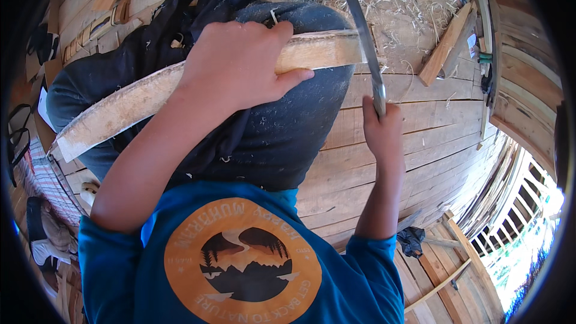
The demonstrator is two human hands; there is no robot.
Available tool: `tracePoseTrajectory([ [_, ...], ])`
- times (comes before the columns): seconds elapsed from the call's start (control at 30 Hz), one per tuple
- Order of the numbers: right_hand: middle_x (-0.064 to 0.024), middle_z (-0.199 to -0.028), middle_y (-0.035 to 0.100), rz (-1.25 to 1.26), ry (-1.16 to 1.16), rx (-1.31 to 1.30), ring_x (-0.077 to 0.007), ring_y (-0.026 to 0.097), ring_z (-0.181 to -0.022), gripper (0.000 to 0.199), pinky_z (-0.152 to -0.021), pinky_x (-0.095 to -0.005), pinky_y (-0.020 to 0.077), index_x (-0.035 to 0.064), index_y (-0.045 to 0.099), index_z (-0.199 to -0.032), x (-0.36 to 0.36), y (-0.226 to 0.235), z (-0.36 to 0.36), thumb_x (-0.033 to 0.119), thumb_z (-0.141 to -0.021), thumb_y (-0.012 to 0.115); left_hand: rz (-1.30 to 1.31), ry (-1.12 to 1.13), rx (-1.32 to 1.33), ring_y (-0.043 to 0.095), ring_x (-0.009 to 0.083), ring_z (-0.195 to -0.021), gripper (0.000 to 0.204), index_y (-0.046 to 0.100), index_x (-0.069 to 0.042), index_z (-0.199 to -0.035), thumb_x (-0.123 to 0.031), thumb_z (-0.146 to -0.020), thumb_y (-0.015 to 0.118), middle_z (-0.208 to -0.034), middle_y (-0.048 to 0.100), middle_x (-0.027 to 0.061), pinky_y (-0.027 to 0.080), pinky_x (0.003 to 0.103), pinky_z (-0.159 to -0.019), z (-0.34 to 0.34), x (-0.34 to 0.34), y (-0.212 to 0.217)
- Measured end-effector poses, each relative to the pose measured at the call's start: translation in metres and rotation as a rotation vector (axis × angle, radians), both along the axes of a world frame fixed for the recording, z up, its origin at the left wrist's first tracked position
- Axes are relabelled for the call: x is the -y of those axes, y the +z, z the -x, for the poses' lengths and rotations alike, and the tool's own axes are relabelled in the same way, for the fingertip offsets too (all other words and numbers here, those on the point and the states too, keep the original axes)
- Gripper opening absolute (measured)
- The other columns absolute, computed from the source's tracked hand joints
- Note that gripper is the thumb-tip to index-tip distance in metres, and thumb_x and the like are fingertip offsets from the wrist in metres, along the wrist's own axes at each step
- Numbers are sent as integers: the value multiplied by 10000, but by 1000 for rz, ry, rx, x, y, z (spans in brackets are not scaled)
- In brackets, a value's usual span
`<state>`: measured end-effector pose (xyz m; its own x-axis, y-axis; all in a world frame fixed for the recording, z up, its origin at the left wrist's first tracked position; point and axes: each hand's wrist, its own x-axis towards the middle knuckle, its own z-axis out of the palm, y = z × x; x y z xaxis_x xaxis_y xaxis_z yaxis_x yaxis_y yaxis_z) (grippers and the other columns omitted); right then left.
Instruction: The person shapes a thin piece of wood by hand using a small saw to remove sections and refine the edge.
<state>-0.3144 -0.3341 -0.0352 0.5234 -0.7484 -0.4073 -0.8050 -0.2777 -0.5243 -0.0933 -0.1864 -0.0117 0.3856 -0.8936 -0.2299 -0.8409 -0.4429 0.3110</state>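
Curved wood strip (135,95), pale: laid across the lap, passing under the left hand (240,63) and projecting on both sides. Left hand: clasped over the strip, thumb along its near side. Long blade (359,18), dark: crossing the strip's right end. Right hand (383,129): closed around the blade's handle. Dark trousers (273,138): beneath the strip. Shavings (414,9): strewn beyond.

wood strip (324,49): pale yellow, brown-mottled | blade (373,63): dark grey | shirt (354,282): blue, orange roundel (252,264)
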Motion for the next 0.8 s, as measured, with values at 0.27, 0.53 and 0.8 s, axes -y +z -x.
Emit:
tracePoseTrajectory([
  [0.27, -144, -488, 398, 26, -109, -141, -162, 330, -471, 437, -456, -391, 301, -56, 475, -624, -38, 24, 93, 201, -955, 600, -2, -30, 10, 694, 308, -733, 578, 632, -53, -1068, -582, -834, 630, -771, 685, 140, 548, 414, -632, 3, 3, -1],
  [0.53, -211, -518, 449, 3, -58, -10, -231, 417, -454, 402, -486, -421, 358, -74, 526, -657, -11, 8, -3, 200, -944, 591, 36, -16, -10, 692, 310, -732, 544, 619, -60, -1033, -565, -833, 637, -772, 682, 136, 544, 415, -632, 3, 2, 0],
  [0.8, -169, -498, 452, -10, -44, -9, -168, 409, -467, 425, -471, -399, 343, -62, 508, -631, -5, -2, 17, 208, -945, 603, 34, -11, -13, 689, 301, -699, 524, 636, -64, -1000, -560, -833, 639, -735, 677, 126, 540, 390, -608, -3, -2, 0],
])
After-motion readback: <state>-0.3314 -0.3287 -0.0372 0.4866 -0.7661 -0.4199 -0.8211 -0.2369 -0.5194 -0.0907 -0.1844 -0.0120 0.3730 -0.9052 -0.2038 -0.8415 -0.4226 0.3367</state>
